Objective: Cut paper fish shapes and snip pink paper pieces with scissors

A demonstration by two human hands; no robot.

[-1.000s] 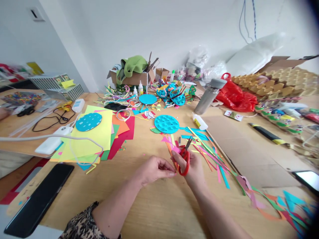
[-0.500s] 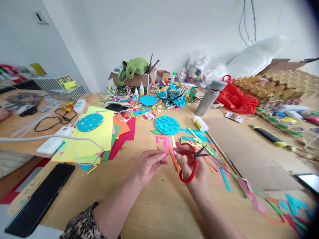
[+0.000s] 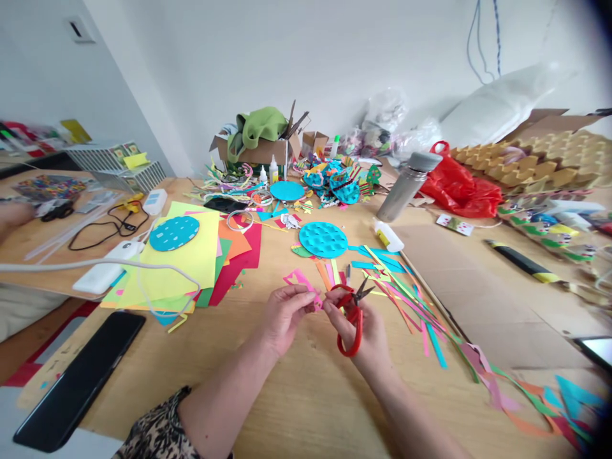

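Note:
Pinched in my left hand [image 3: 287, 313] is a piece of pink paper [image 3: 300, 279], its far end sticking out beyond the fingers. My right hand [image 3: 366, 331] holds red-handled scissors [image 3: 352, 328], with the dark blades slightly apart and pointing away to the right. The right thumb and fingertips meet close to the pink paper's near end; whether they grip it I cannot tell. Beyond the hands lies a blue paper disc [image 3: 323, 240] with a raised, scale-like surface. Cut paper strips [image 3: 406, 290] in several colours are scattered right of the scissors.
Stacked coloured paper [image 3: 205, 268] with a blue dotted disc [image 3: 174, 233] lies left. A black phone [image 3: 79, 382] is at front left. A steel bottle [image 3: 406, 188], glue bottle [image 3: 388, 236] and cardboard sheet [image 3: 478, 293] stand or lie right. Another person's hand [image 3: 14, 217] shows at far left.
My right hand has moved left with the scissors, up close to my left hand. The pink paper has turned and now slants to the left.

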